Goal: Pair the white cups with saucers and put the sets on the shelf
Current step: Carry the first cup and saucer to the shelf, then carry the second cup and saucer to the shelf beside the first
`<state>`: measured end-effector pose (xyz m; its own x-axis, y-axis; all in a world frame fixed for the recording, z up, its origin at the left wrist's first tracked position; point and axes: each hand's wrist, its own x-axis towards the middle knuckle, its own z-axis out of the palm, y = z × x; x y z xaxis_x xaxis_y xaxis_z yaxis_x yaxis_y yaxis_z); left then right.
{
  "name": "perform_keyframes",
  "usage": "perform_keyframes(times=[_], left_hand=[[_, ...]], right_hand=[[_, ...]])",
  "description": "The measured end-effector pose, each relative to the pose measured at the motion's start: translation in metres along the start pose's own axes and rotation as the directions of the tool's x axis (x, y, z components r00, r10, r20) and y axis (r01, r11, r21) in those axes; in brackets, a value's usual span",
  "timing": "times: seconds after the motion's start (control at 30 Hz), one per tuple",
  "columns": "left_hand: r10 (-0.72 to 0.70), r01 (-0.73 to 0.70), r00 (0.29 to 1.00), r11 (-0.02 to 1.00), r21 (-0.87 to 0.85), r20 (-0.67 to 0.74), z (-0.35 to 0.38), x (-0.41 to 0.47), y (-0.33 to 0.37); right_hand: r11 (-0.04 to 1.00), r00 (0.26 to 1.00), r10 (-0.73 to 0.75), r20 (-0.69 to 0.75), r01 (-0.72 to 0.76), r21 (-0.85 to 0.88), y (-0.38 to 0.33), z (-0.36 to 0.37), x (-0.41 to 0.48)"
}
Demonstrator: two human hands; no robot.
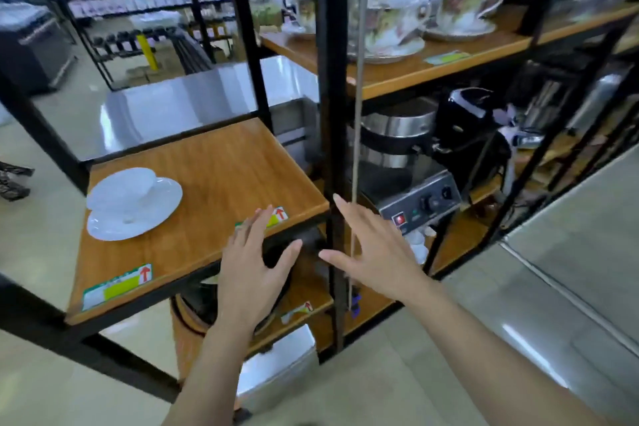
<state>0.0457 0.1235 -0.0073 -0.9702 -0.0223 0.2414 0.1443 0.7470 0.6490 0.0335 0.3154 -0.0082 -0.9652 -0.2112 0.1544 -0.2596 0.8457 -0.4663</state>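
White cup on saucer, far left of wooden shelf. Glazed, light, chippable, likely slick; best lifted by saucer rim, both together. Left hand and right hand spread wide, empty, near shelf front edge.

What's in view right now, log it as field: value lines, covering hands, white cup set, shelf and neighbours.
left hand: open, empty, fingers spread, in front of the shelf edge
right hand: open, empty, by the black post
white cup: sitting on white saucer
shelf: wooden shelf, set at its left side, rest bare
upper right shelf: floral cups on saucers
below right: steel appliance with knobs
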Motion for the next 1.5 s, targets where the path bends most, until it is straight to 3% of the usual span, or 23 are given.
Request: perform_keyframes(times=[0.13,0.27,0.4,0.63,0.9,1.17,1.37,1.5], left_hand=[[0.142,-0.138,0.979,0.99,-0.034,0.147,0.062,-0.041,0.073],[0.34,-0.31,0.896,0.94,-0.145,0.287,0.125,-0.08,0.165],[0.494,-0.427,0.786,0.869,-0.251,0.373,0.185,-0.126,0.255],[0.714,-0.574,0.523,0.699,-0.427,0.465,0.274,-0.199,0.397],[0.8,-0.505,0.312,0.597,-0.623,0.513,0.382,-0.286,0.537],[0.823,-0.499,0.113,0.531,-0.685,0.556,0.459,-0.377,0.651],[0.758,-0.498,0.066,0.589,-0.637,0.649,0.512,-0.436,0.704],[0.676,-0.445,0.092,0.684,-0.577,0.731,0.557,-0.473,0.724]], right_hand=[[0.981,0.974,0.185,-0.128,-0.191,-0.038,0.069,-0.047,-0.093],[0.918,0.903,0.362,-0.232,-0.388,-0.078,0.135,-0.1,-0.199],[0.801,0.775,0.515,-0.367,-0.587,-0.115,0.178,-0.152,-0.302],[0.595,0.508,0.654,-0.561,-0.803,-0.034,0.24,-0.222,-0.45],[0.336,0.184,0.767,-0.615,-0.931,0.141,0.318,-0.284,-0.59],[0.154,-0.068,0.78,-0.622,-0.943,0.296,0.376,-0.344,-0.707],[0.076,-0.187,0.818,-0.545,-0.902,0.424,0.426,-0.358,-0.779],[0.042,-0.221,0.883,-0.414,-0.841,0.54,0.471,-0.349,-0.824]])
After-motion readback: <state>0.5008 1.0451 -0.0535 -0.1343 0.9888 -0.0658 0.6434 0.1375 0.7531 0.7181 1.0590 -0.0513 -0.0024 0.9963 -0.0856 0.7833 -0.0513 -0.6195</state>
